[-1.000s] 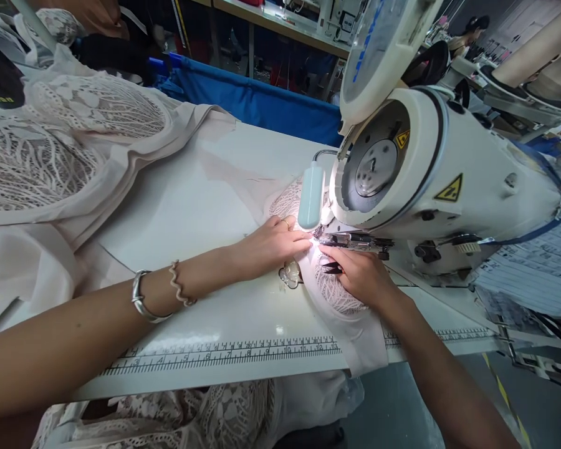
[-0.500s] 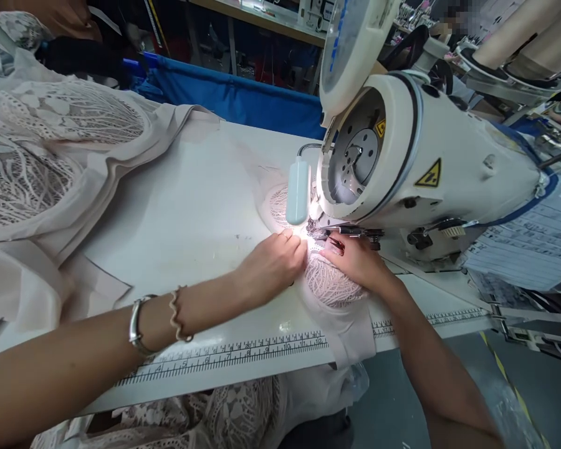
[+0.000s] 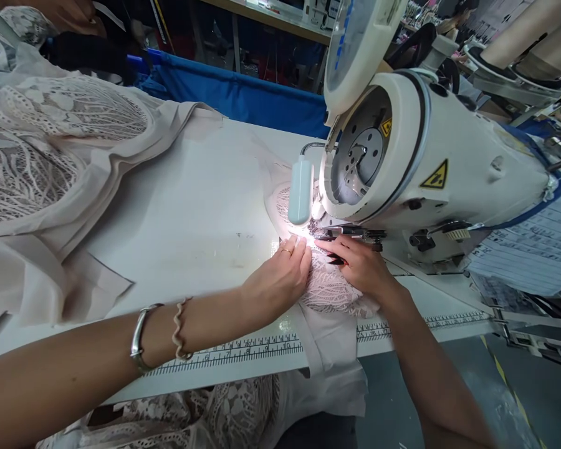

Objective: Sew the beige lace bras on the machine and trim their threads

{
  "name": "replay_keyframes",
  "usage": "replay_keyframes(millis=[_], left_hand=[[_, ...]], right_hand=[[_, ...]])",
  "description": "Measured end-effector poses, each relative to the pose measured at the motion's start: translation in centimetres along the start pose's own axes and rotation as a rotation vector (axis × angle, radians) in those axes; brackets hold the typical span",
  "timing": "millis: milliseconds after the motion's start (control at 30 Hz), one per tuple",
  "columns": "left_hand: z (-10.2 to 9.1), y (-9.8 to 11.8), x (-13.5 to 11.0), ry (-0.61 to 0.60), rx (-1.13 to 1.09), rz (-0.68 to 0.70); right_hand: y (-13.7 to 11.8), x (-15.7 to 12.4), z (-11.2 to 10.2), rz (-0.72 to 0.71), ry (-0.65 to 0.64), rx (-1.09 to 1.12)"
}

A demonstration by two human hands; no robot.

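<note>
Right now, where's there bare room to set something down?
Bare tabletop lies between the piled lace garments and your left hand, with blue cloth behind. It's crowded by the sewing machine, with your right hand on the lace piece.

A smooth, shiny silver bangle (image 3: 137, 342) circles the bare left forearm (image 3: 98, 362), with a wavy beige band (image 3: 176, 332) just handward of the bangle, a slim gold-coloured ring (image 3: 287, 251) farther past the bangle on a finger of the left hand (image 3: 280, 274), and the right forearm (image 3: 418, 349), well apart from the bangle, bare as well.
</note>
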State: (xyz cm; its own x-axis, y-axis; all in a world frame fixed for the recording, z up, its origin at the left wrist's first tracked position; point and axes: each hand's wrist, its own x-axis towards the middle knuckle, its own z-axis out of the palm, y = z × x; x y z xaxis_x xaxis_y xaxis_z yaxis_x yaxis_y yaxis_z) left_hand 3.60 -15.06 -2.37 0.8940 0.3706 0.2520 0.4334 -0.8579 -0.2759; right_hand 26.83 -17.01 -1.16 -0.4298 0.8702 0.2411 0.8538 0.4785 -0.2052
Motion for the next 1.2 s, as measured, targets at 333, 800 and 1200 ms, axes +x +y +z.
replay_keyframes(millis=[333, 800, 1200], left_hand=[[1.0, -1.9, -0.7, 0.136, -0.100, 0.048], [2.3, -6.1, -0.6, 0.095, -0.533, 0.077], [-0.5, -5.9, 0.8, 0.075, -0.707, -0.137]], right_hand=[[-0.4, -0.1, 0.4, -0.107, 0.081, -0.159], [-0.7, 0.5, 0.4, -0.143, 0.113, -0.135], [-1.1, 0.4, 0.7, -0.022, 0.009, 0.016]])
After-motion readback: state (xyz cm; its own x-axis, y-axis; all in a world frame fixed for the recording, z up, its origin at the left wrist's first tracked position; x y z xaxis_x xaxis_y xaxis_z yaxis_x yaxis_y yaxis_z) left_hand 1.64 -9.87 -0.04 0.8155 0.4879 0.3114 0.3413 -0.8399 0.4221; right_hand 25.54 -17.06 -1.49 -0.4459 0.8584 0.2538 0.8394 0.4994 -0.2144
